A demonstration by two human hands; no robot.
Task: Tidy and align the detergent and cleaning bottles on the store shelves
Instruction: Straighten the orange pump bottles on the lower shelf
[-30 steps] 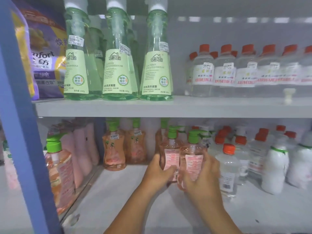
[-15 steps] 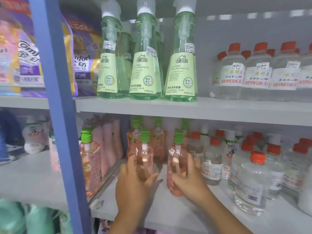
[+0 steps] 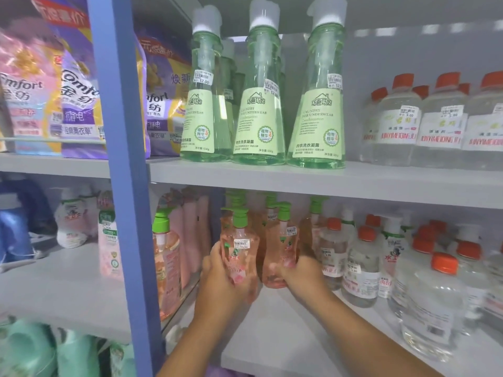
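Note:
Two pink pump bottles with green pump heads stand side by side on the middle shelf (image 3: 285,330). My left hand (image 3: 220,278) grips the left pink bottle (image 3: 239,246) around its lower body. My right hand (image 3: 302,273) grips the right pink bottle (image 3: 281,248) near its base. Both bottles are upright with their price stickers facing me. More pink pump bottles (image 3: 268,213) stand in a row behind them.
Clear bottles with orange caps (image 3: 362,268) crowd the shelf to the right. Three tall green laundry bottles (image 3: 258,110) stand on the upper shelf. A blue upright post (image 3: 122,186) rises at left, with another pink bottle (image 3: 166,257) and pink pouches beside it.
Both hands have slid the two pink bottles left and back along the shelf, toward the row of pink bottles. The view has swung left and closer.

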